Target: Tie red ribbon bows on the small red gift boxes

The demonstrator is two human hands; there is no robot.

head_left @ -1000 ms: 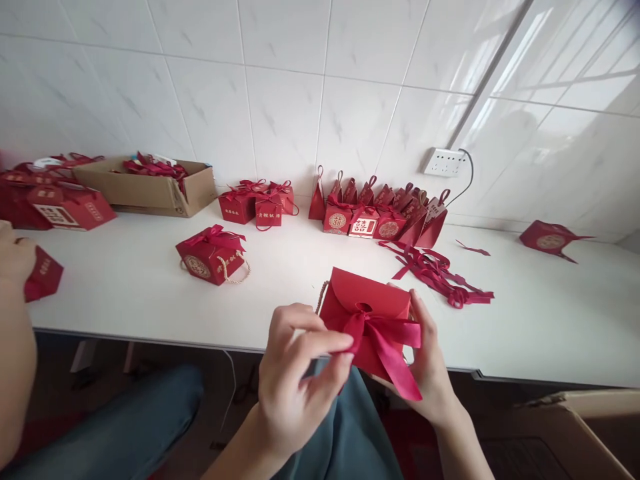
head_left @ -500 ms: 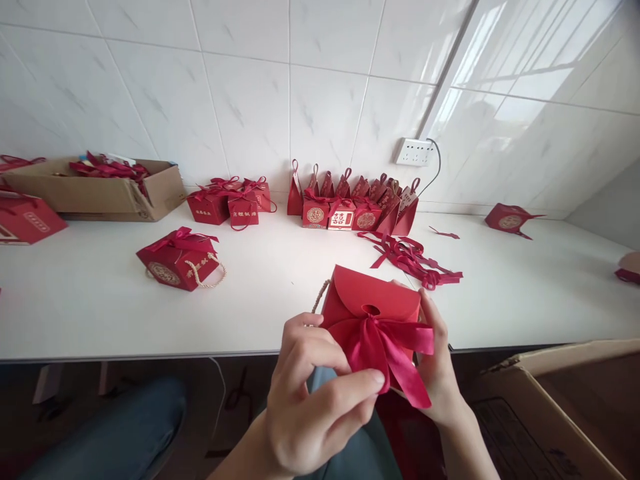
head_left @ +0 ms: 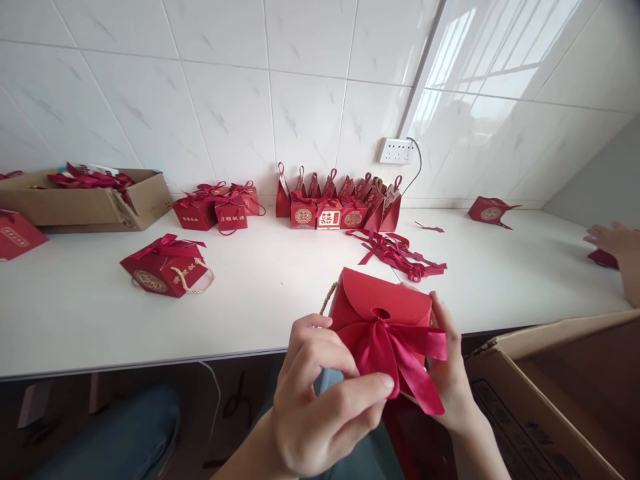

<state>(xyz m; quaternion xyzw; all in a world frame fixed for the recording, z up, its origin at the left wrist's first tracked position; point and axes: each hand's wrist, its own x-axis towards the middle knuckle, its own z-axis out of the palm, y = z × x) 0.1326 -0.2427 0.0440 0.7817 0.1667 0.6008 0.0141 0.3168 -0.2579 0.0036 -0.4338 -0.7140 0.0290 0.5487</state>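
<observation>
A red gift box (head_left: 385, 290) with a rounded flap and a rope handle is held in front of me, tilted, just over the table's front edge. Tied at the hole in its flap is a crimson ribbon bow (head_left: 413, 360). My left hand (head_left: 325, 393) pinches the bow's left loop between thumb and fingers. Around the box's right side wraps my right hand (head_left: 450, 367), with its fingertips partly hidden behind the box.
On the white table (head_left: 260, 313) stand a finished-looking red box (head_left: 167, 267), grouped red boxes (head_left: 213, 210), a row of small boxes (head_left: 327, 213) and loose ribbons (head_left: 400, 253). Cardboard boxes (head_left: 75, 207) sit back left and front right. Another person's hand (head_left: 617, 250) is at the right.
The view has swung slightly right. Both hands keep the same hold on the box and bow. More of another person's hand has come into view at the right edge.
</observation>
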